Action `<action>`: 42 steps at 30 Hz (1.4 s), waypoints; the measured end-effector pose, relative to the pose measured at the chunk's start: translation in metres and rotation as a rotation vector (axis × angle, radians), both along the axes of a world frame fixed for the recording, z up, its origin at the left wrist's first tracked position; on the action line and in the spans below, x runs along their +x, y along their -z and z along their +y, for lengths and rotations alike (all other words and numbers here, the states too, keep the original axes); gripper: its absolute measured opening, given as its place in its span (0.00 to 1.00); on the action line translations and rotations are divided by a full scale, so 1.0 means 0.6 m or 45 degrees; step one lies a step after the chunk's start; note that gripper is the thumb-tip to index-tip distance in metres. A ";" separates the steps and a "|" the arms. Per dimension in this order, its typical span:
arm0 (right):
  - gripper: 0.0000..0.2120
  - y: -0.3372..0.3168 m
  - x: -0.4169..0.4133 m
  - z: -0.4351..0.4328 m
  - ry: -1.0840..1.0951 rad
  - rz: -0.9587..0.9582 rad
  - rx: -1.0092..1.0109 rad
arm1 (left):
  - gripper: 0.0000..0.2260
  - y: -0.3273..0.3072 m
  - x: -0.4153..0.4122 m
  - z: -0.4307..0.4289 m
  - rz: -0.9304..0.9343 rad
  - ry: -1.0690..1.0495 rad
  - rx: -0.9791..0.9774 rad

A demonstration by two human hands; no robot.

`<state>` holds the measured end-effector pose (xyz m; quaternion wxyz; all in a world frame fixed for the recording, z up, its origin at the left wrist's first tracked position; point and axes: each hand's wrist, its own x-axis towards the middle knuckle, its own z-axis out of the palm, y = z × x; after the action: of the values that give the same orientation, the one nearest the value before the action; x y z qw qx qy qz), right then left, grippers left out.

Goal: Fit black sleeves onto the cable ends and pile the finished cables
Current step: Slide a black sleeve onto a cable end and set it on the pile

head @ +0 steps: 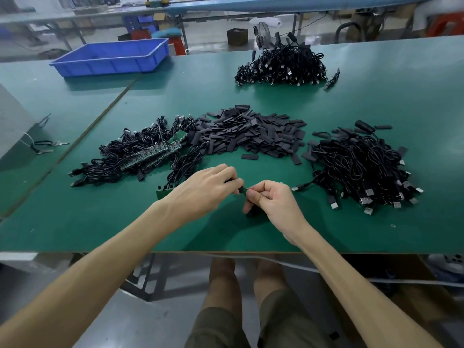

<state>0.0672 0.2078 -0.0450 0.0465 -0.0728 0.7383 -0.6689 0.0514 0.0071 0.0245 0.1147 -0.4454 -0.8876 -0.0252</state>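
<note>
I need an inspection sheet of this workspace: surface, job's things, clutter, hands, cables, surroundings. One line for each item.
Surface: green table, seam at left.
Job's things: heap of loose black sleeves at centre.
Clutter: blue tray, far left.
Hands: left hand and right hand both pinch one cable end between them.
Cables: bare-board pile left; sleeved pile right; second sleeved pile far.
Surroundings: a bench, a box, a fan behind.

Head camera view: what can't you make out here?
Held piece, head view: fingers of the left hand and right hand cover most of it; sleeve progress unclear.
Far cable pile, head view: too small to tell whether ends are sleeved.
Background benches, head view: blurred.
</note>
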 end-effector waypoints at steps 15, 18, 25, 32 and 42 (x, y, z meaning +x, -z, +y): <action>0.07 -0.006 0.011 -0.009 0.027 0.193 0.319 | 0.11 0.013 -0.010 -0.012 -0.398 -0.207 -0.053; 0.07 -0.006 0.012 -0.010 0.028 0.198 0.326 | 0.09 0.018 -0.009 -0.008 -0.532 -0.255 0.023; 0.06 0.000 0.006 -0.008 0.003 0.213 0.306 | 0.08 0.029 -0.014 -0.005 -0.686 -0.269 0.217; 0.04 -0.001 0.001 -0.003 -0.005 0.117 0.028 | 0.08 0.019 -0.024 -0.012 -0.726 -0.297 0.403; 0.03 0.002 -0.004 -0.001 -0.029 0.100 -0.003 | 0.10 0.027 -0.015 -0.006 -0.643 -0.241 0.430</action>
<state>0.0647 0.2073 -0.0464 0.0249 -0.1072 0.7379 -0.6658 0.0425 0.0035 0.0081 -0.0351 -0.3151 -0.9089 -0.2710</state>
